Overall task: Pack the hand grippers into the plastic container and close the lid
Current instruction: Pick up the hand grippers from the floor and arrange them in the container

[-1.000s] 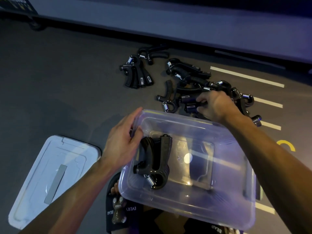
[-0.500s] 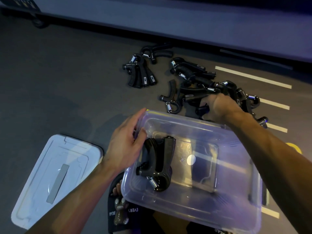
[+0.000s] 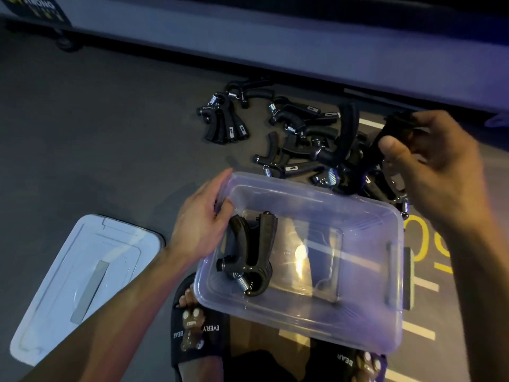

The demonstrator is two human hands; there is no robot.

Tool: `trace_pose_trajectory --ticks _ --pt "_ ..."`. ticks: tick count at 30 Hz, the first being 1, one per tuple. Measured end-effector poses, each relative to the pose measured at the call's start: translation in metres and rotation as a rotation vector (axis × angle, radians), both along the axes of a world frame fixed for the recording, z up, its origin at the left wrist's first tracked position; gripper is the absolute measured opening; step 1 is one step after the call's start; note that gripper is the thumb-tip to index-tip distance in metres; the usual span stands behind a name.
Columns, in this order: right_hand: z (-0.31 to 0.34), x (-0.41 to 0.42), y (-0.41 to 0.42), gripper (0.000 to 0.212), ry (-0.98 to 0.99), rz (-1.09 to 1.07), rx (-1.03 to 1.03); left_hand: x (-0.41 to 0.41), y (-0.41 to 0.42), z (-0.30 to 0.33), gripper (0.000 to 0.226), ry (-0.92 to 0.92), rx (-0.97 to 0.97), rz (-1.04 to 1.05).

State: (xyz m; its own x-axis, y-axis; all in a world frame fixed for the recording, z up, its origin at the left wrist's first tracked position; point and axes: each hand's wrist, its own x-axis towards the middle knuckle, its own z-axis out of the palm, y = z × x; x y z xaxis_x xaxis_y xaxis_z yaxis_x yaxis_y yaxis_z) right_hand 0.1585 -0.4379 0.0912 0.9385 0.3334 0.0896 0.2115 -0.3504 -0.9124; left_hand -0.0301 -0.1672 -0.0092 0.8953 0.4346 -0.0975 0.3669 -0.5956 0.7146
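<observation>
A clear plastic container point(image 3: 380, 337) sits on the dark floor in front of me, open on top. One black hand gripper point(image 3: 252, 252) with a steel spring lies inside at its left end. My left hand point(image 3: 202, 221) grips the container's left rim, thumb inside. My right hand point(image 3: 438, 164) is raised above the container's far right corner and holds black hand grippers point(image 3: 391, 133) by their handles. A pile of several more hand grippers point(image 3: 300, 139) lies on the floor beyond the container. The white lid point(image 3: 82, 282) lies flat on the floor at the left.
A small bunch of grippers point(image 3: 223, 119) lies apart to the left of the pile. My feet in black slides point(image 3: 195, 332) are under the container's near edge. White and yellow floor markings point(image 3: 429, 249) run at the right. A low grey ledge point(image 3: 275, 31) crosses the back.
My right hand has lifted off the pile and moved right and up with hand grippers in its hold. My left hand stays on the container's left rim.
</observation>
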Motion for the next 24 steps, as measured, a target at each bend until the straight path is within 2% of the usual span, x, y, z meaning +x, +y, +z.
trace_pose_trajectory --ticks 4,7,11,15,17,19,24 --pt "0.009 -0.023 -0.007 0.020 0.240 0.265 -0.032 0.001 -0.002 0.000 0.056 -0.005 0.014 0.007" --pt "-0.007 -0.042 -0.006 0.017 0.376 0.333 -0.126 0.000 -0.003 0.001 0.056 0.002 0.028 0.002" --pt "-0.041 -0.055 -0.001 0.007 0.423 0.268 -0.318 -0.001 -0.003 0.002 0.058 0.007 0.035 0.001" --pt "-0.087 -0.067 0.009 0.013 0.443 0.252 -0.631 -0.002 -0.003 0.003 0.058 0.004 0.038 0.000" --pt "-0.109 -0.070 0.014 0.009 0.525 0.204 -0.652 -0.002 -0.002 0.002 0.056 -0.003 0.046 -0.001" --pt "-0.125 -0.070 0.018 0.022 0.584 0.149 -0.683 -0.002 -0.002 0.002 0.056 -0.006 0.041 -0.005" --pt "-0.145 -0.071 0.022 0.031 0.582 0.088 -0.806 -0.001 -0.003 0.004 0.058 -0.002 0.042 -0.005"
